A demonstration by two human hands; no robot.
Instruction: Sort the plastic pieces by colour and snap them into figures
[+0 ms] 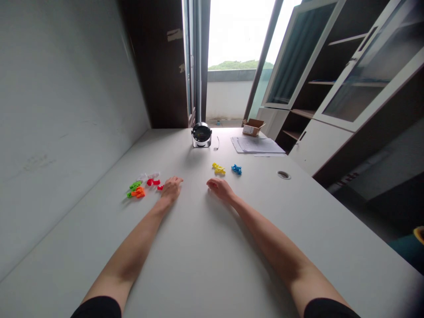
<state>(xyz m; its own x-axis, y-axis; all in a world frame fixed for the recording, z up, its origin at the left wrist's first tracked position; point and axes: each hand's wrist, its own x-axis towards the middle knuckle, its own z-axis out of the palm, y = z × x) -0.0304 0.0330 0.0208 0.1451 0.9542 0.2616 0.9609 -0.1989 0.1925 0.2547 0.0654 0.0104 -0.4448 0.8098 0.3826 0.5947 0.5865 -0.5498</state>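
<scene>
Resting both bare hands palm-down on the white counter [205, 265], well in front of a round black desk device [201, 134], with the left hand [171, 189] just beside a small red plastic piece [160, 187] and the right hand [221, 190] near a yellow plastic piece [218, 168]. Fingers [177, 179] on both hands lying loosely together, clamped on nothing. Lying front-left of the device, close together: a green plastic piece [135, 185], an orange plastic piece [138, 192], a second red plastic piece [153, 182] and a whitish plastic piece [153, 175]. Sitting front-right of the device, just beside the yellow one: a blue plastic piece [236, 169]. Lying right of the device: a thin wire [216, 142], then a stack of papers [256, 145], with an open cardboard box [253, 127] standing behind them, and a cable grommet [284, 175] set farther right.
</scene>
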